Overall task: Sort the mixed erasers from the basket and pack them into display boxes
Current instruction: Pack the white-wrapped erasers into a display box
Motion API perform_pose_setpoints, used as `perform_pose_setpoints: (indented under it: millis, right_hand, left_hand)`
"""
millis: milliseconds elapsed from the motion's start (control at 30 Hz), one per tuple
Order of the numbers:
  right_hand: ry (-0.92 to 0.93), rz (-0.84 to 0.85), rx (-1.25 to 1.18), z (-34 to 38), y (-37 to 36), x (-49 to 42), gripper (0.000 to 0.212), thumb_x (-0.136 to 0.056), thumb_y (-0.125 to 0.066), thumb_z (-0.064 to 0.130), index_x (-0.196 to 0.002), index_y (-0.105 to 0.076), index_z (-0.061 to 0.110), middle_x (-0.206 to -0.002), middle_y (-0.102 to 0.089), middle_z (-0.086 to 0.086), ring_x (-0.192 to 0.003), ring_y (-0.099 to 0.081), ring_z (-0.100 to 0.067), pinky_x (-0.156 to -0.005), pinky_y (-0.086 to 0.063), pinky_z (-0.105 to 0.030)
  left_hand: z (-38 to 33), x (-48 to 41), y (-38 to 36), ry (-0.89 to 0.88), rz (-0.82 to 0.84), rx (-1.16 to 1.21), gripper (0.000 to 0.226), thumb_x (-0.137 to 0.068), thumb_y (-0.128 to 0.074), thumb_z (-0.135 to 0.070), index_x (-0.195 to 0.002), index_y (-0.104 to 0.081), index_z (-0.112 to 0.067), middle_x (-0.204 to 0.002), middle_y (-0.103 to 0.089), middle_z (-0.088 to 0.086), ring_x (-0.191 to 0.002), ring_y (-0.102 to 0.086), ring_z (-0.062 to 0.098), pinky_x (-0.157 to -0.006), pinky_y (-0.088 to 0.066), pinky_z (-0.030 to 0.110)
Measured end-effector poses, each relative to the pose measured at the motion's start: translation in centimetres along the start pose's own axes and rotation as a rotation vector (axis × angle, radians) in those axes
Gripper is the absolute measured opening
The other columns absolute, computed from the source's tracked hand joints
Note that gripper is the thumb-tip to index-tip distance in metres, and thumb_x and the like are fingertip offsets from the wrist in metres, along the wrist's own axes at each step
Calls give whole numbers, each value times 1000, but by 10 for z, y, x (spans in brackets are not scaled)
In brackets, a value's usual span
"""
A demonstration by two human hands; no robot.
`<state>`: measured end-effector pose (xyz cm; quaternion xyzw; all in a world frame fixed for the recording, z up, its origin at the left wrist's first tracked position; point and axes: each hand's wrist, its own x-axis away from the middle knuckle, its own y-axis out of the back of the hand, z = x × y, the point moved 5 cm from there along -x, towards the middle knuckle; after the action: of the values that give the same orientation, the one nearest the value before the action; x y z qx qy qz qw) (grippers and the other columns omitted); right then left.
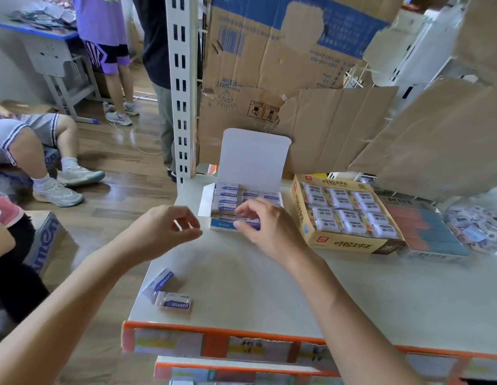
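Step in hand: filling the front row of the white display box (254,159), by my reading.
Right hand: the right hand (266,229) reaches over the box's near edge. Its thumb and fingers (239,211) are curled and seem to pinch the front-row eraser (251,222), which is mostly hidden under them.
Left hand: the left hand (164,226) hovers just left of the box. Its fingers are loosely curled with thumb near forefinger, and nothing shows between them.
Box contents: rows of wrapped erasers lie flat, their long sides running left to right. The lid stands upright behind them.
Key relation: two loose erasers (169,293) lie near the shelf's front left corner, on the person's side of the left hand and well apart from the box. One lies diagonal and the other roughly along the front edge, and they touch or nearly touch. The left hand is nearer and would likely fetch them.
Surface: a pale shelf (255,287) with an orange front rail.
Neighbours: a yellow box of 2B erasers (350,243) stands just right of the white box, then a box of red-and-blue erasers (425,226). A heap of mixed erasers (475,226) lies at the far right; I cannot tell what holds it.
Room: torn cardboard (269,51) stands behind the shelf, and other people stand or sit on a wooden floor to the left.
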<state>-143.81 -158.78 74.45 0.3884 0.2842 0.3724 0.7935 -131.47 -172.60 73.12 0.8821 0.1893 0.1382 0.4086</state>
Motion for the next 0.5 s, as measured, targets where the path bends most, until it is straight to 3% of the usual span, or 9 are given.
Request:
perform_pose_setpoints:
  millis: [133,267,367,500]
  right_hand:
    - [91,-1,-20,8,-4,14,19,-85,-66,18,-103,-66,13,-104,-63,1,-99,-57,-15,-82,-40,-21]
    - [157,-41,-77,20,-5,27,15,-82,-68,14,-97,-68,12,-92,-62,4,-87,-57,-12,-78,-43,-21]
    - [157,132,-131,34,-16,40,20,-82,-71,23,-100,-68,14,-88,-59,7,-79,-56,-10,-73,-47,-23]
    - [165,332,-174,53,-37,54,33,-78,-75,30,-107,-69,16,-91,-64,3,-76,-55,-12,-70,-46,-26]
  left_hand:
    - [1,25,-5,16,198,-212,15,-79,-65,-46,-83,-56,-35,-82,-58,-17,-73,-54,-5,-67,-45,13]
    - [7,44,-3,77,204,-236,23,-77,-67,-49,-87,-53,-33,-82,-56,-18,-73,-54,-2,-68,-45,18]
    - [10,53,2,118,149,-234,33,-76,-68,-46,-98,-50,-29,-85,-54,-17,-76,-53,1,-63,-41,14]
    - [12,61,2,147,142,-228,34,-75,-70,-45,-95,-51,-25,-83,-57,-12,-73,-53,1,-60,-39,13]
